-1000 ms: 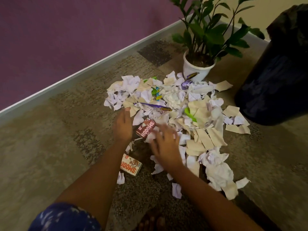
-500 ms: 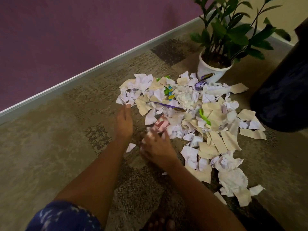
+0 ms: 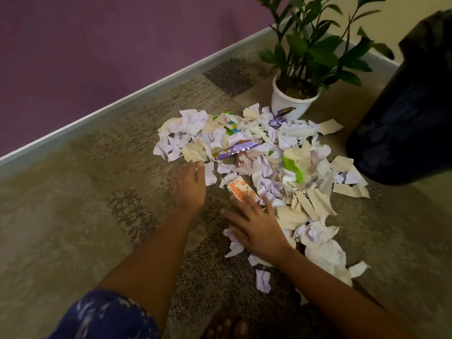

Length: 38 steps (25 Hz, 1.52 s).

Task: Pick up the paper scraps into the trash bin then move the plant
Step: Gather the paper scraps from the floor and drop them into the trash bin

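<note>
A heap of torn white and beige paper scraps [image 3: 288, 152] lies on the carpet with coloured wrappers mixed in. My left hand [image 3: 189, 185] lies flat on the carpet at the heap's left edge, its fingertips touching the scraps. My right hand [image 3: 256, 228] is spread with straight fingers over scraps at the heap's near side, just behind an orange and white carton piece [image 3: 242, 190]. The plant [image 3: 315, 45] stands in a white pot [image 3: 291, 101] behind the heap. The dark trash bin [image 3: 403, 123] stands to the right.
A purple wall with a pale baseboard [image 3: 117, 106] runs diagonally at the left and back. Patterned carpet [image 3: 73, 216] stretches to the left of the heap. My bare toes [image 3: 226, 329] show at the bottom edge, and a blue patterned garment [image 3: 105, 316] lies at the lower left.
My right hand has opened and moved right onto the near scraps, and the orange carton piece now lies beyond its fingers. My left hand has stayed at the heap's left edge.
</note>
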Each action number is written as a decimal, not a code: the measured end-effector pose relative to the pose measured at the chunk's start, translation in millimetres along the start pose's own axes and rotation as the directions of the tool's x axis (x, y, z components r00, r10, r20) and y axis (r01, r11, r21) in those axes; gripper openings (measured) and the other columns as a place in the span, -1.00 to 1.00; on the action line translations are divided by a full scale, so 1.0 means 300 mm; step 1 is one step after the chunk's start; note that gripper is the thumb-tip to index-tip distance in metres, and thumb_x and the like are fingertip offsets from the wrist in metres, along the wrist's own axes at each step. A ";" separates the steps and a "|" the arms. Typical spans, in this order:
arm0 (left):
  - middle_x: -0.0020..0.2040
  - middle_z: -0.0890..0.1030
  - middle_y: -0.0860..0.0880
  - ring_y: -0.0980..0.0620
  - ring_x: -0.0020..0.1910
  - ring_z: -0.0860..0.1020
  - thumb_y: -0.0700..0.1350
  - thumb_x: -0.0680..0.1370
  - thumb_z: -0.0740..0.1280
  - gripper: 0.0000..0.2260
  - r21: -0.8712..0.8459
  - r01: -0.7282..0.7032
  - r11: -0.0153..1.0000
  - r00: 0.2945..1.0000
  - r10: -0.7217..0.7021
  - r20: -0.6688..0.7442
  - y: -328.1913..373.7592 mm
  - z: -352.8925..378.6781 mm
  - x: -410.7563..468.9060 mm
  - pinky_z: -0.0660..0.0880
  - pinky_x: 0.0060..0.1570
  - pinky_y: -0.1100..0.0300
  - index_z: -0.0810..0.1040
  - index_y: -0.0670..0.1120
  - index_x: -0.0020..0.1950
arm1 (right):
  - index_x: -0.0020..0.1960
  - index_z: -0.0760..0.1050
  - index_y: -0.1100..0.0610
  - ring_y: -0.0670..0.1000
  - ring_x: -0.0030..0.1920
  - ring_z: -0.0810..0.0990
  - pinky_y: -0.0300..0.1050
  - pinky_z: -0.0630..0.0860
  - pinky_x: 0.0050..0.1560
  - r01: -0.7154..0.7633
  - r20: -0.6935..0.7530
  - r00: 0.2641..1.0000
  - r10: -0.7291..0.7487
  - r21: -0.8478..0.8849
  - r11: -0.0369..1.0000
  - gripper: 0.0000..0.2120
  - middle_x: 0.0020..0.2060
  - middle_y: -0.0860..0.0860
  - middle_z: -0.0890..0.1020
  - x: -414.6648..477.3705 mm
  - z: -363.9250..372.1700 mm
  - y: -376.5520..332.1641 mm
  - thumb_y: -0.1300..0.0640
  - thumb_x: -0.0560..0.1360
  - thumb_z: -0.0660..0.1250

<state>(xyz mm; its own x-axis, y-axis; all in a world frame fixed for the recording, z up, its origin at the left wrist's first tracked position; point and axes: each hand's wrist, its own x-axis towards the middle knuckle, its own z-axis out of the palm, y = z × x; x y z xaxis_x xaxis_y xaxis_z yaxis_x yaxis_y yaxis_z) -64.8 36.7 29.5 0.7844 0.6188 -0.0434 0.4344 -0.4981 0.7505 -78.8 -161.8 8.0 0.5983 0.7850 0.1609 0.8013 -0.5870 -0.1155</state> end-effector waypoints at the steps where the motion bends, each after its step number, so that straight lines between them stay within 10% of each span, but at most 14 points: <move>1: 0.32 0.50 -0.15 -0.14 0.35 0.39 -0.02 0.66 0.07 -0.66 0.013 -0.013 1.000 1.000 0.013 -0.008 0.009 0.012 -0.005 0.27 0.39 -0.09 0.50 -0.14 0.29 | 0.36 0.41 -0.17 0.12 0.47 0.32 0.36 0.24 0.37 0.109 0.020 0.994 -0.110 0.015 0.994 -0.63 0.42 -0.03 0.42 -0.050 0.025 -0.013 -0.16 0.59 0.08; 6: 0.18 0.58 -0.21 -0.18 0.23 0.46 -0.10 0.66 0.09 -0.69 0.097 -0.065 0.993 0.991 0.075 -0.110 0.010 0.032 -0.031 0.33 0.29 -0.05 0.55 -0.21 0.20 | 0.45 0.29 -0.18 0.11 0.49 0.29 0.36 0.20 0.39 0.482 0.142 0.873 -0.467 -0.108 0.869 -0.58 0.47 -0.05 0.34 -0.179 0.108 0.051 -0.16 0.60 0.10; 11: 0.34 0.48 -0.19 -0.16 0.38 0.37 -0.07 0.65 0.08 -0.67 0.257 0.086 0.963 0.966 -0.017 -0.259 -0.049 0.038 -0.071 0.16 0.41 -0.07 0.48 -0.18 0.30 | 0.40 0.41 -0.09 0.07 0.38 0.47 0.23 0.34 0.34 0.096 0.122 0.991 -0.057 -0.336 0.937 -0.53 0.36 -0.06 0.50 -0.069 0.017 0.190 -0.07 0.56 -0.02; 15: 0.56 -0.07 -0.22 -0.20 0.55 -0.11 0.05 0.63 -0.01 -0.47 0.104 0.600 0.793 0.772 -0.540 -0.334 -0.057 0.061 -0.088 -0.20 0.48 -0.14 0.04 -0.15 0.55 | 0.33 0.50 -0.07 0.11 0.39 0.45 0.20 0.28 0.40 -0.078 -0.027 0.997 0.075 -0.161 0.984 -0.59 0.36 -0.04 0.51 -0.055 -0.037 0.193 -0.05 0.58 0.04; 19: 0.47 0.19 -0.37 -0.15 0.52 0.15 0.03 0.65 -0.02 -0.41 -0.019 0.686 0.727 0.722 -0.684 -0.102 -0.013 0.048 -0.099 0.09 0.49 0.05 -0.22 -0.21 0.53 | 0.22 0.55 -0.01 0.07 0.25 0.53 0.03 0.37 0.29 0.351 0.027 0.935 -0.354 0.087 0.932 -0.63 0.21 0.01 0.59 -0.173 -0.021 0.142 -0.14 0.58 0.13; 21: 0.53 -0.03 -0.32 -0.20 0.55 -0.04 -0.07 0.61 0.15 -0.35 0.081 0.734 0.675 0.679 -0.726 -0.103 0.018 0.101 -0.083 -0.04 0.50 -0.02 -0.16 -0.22 0.54 | 0.14 0.54 0.00 0.01 0.03 0.54 -0.08 0.42 0.05 0.503 0.093 0.853 -0.514 0.116 0.856 -0.63 0.06 0.00 0.60 -0.239 -0.008 0.141 -0.21 0.56 0.15; 28: 0.56 -0.16 -0.18 -0.14 0.55 -0.12 -0.06 0.66 0.04 -0.47 0.110 0.392 0.913 0.892 -0.407 0.198 0.085 0.177 -0.096 -0.05 0.52 -0.03 -0.09 -0.20 0.55 | -0.13 0.56 -0.02 -0.10 -0.20 0.55 -0.22 0.43 -0.14 0.537 0.115 0.839 -0.532 -0.018 0.843 -0.70 -0.19 -0.11 0.60 -0.284 0.011 0.152 -0.12 0.56 0.13; 32: 0.57 -0.09 -0.14 -0.12 0.55 0.00 0.00 0.66 0.04 -0.48 -0.064 0.291 0.955 0.915 -0.258 0.310 0.149 0.193 -0.109 0.09 0.47 0.00 -0.04 -0.12 0.56 | -0.11 0.60 0.08 -0.01 -0.22 0.62 -0.16 0.53 -0.14 0.065 -0.146 0.988 -0.057 0.045 0.997 -0.85 -0.23 -0.02 0.63 -0.202 -0.070 0.218 0.01 0.40 0.46; 34: 0.57 -0.01 -0.13 -0.10 0.55 0.01 0.02 0.64 0.10 -0.48 -0.051 0.161 0.986 0.958 -0.144 0.248 0.164 0.195 -0.125 0.08 0.48 -0.01 0.05 -0.10 0.55 | 0.09 0.56 0.10 0.06 -0.04 0.58 -0.11 0.39 0.03 -0.290 -0.189 0.932 0.308 0.116 0.950 -0.72 -0.07 0.03 0.62 -0.151 -0.098 0.253 -0.05 0.48 0.39; 38: 0.55 0.12 -0.10 -0.08 0.54 0.07 0.13 0.54 0.26 -0.39 0.163 -0.285 0.945 0.955 0.265 0.134 0.194 0.205 -0.133 0.09 0.48 -0.05 0.17 -0.05 0.51 | 0.36 0.34 0.07 0.09 0.29 0.40 0.06 0.34 0.29 -0.737 -0.205 0.372 0.905 0.528 0.423 -0.54 0.26 0.08 0.47 -0.085 -0.135 0.309 -0.15 0.56 0.20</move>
<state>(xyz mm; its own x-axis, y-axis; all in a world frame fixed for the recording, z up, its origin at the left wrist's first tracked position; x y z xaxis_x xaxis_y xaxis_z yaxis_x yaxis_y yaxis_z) -43.5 -54.4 34.5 0.9234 0.3776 0.0687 0.2594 -0.7458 0.6136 -20.0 -244.3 33.0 0.9473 -0.2796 0.1563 -0.1002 -0.7220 -0.6846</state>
